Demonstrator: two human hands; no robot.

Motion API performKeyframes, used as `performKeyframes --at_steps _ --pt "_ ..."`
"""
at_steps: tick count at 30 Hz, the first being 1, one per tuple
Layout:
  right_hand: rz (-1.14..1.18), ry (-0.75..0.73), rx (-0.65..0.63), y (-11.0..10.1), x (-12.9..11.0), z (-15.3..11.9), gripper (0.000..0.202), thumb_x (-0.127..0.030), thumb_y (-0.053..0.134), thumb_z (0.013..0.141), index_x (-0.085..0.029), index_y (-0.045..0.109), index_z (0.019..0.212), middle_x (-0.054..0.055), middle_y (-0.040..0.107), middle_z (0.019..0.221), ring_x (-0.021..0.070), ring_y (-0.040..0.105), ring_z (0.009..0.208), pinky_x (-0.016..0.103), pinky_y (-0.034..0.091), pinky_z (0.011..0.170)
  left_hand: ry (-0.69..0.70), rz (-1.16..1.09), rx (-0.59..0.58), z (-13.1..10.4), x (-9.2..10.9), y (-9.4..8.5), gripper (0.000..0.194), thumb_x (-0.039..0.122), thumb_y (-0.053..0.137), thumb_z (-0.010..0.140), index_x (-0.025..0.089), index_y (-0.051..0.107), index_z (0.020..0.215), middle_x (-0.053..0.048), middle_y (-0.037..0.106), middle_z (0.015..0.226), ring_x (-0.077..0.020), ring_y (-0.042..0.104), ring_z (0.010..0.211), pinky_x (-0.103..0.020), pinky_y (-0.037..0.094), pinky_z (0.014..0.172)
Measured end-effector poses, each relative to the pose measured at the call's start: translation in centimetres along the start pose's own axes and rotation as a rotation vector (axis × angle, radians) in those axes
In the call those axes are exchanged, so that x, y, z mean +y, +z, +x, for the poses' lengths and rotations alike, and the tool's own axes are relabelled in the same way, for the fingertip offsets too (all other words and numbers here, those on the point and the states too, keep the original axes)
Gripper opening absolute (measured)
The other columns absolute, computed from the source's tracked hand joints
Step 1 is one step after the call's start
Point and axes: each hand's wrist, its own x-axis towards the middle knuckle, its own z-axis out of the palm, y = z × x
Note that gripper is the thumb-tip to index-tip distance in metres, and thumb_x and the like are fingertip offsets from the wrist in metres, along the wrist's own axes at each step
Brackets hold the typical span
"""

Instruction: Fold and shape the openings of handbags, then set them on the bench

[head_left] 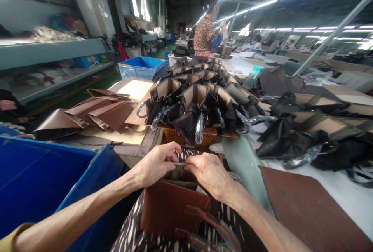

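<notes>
A brown leather handbag (171,207) rests on my lap, over patterned cloth. Its handles (212,225), partly in clear plastic wrap, hang toward me. Above the bag, my left hand (159,162) pinches the far upper edge of its opening between thumb and bent fingers. My right hand (208,172) grips the same edge a little to the right, with thumb and forefinger closed on it. The bag's inside is mostly hidden by my hands and the near brown panel.
Many black handbags (192,112) with tan linings crowd the table ahead, above an orange basket (175,137). Brown bag pieces (113,114) lie at left, near a blue bin (37,174). At right are a brown sheet (309,201) and more black bags (291,139). A person (204,34) stands beyond.
</notes>
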Motion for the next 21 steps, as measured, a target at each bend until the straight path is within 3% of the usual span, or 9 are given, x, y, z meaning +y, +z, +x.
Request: performKeyframes --at_steps 6,9,14,17,21 --pt "-0.007 -0.101 -0.021 -0.5 -1.0 0.3 0.024 -0.031 0.046 0.086 -0.022 0.065 0.074 0.001 0.067 0.068 0.0134 0.058 0.062 0.023 0.031 0.056 -0.010 -0.009 -0.018 -0.2 0.3 0.1 0.036 0.006 0.044 0.063 0.017 0.049 0.097 0.005 0.058 0.069 -0.0108 0.050 0.064 -0.020 0.034 0.057" --pt "0.133 -0.015 -0.106 -2.2 1.1 0.2 0.033 -0.034 0.041 0.088 -0.020 0.065 0.070 -0.001 0.064 0.063 0.0122 0.056 0.061 0.022 0.033 0.056 -0.035 -0.027 -0.051 -0.5 0.4 -0.1 0.038 0.007 0.043 0.064 0.018 0.047 0.101 0.005 0.059 0.071 -0.0111 0.050 0.065 -0.021 0.034 0.057" --pt "0.515 0.135 -0.190 -4.5 5.7 -1.8 0.037 -0.038 0.036 0.089 -0.015 0.065 0.085 0.002 0.064 0.080 0.0141 0.056 0.075 0.024 0.041 0.066 -0.049 0.067 -0.036 -0.8 0.5 -0.3 0.039 0.010 0.043 0.066 0.019 0.047 0.104 0.005 0.060 0.072 -0.0118 0.051 0.066 -0.022 0.034 0.061" --pt "0.644 0.191 -0.204 -3.8 6.5 -3.3 0.034 -0.041 0.042 0.086 -0.015 0.064 0.092 0.003 0.061 0.085 0.0142 0.056 0.075 0.024 0.044 0.066 -0.044 0.067 -0.041 -0.8 0.5 -0.2 0.039 0.011 0.043 0.066 0.019 0.047 0.105 0.005 0.060 0.072 -0.0118 0.051 0.065 -0.022 0.034 0.060" --pt "0.633 0.206 -0.138 -2.3 5.8 -4.0 0.019 -0.029 0.054 0.079 -0.020 0.065 0.092 0.000 0.057 0.087 0.0131 0.055 0.076 0.022 0.044 0.065 -0.043 0.054 -0.052 -0.8 0.4 -0.1 0.038 0.011 0.043 0.066 0.018 0.047 0.104 0.004 0.060 0.073 -0.0122 0.052 0.067 -0.022 0.034 0.060"
